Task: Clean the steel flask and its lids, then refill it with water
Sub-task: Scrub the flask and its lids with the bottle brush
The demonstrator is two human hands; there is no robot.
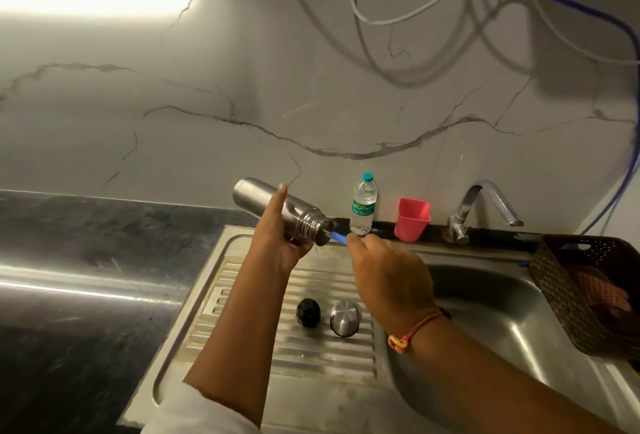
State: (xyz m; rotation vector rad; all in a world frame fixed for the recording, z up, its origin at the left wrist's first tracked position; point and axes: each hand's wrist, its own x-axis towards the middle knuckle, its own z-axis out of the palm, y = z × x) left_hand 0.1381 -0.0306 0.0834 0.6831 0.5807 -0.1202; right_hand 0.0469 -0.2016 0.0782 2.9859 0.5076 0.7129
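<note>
My left hand (277,236) grips the steel flask (252,194), held almost on its side above the drainboard with its threaded mouth pointing right. My right hand (384,270) pinches a blue-handled brush (337,236) whose far end goes into the flask's mouth; the bristles are hidden inside. On the ribbed drainboard (242,329) below lie a black inner lid (308,312) and a steel cup lid (344,317), side by side.
A plastic water bottle (363,206) and a pink cup (412,220) stand on the ledge behind the sink. The tap (485,205) rises over the steel basin (485,312). A brown woven basket (585,295) holding cloth sits at the right. Dark countertop (86,260) stretches left.
</note>
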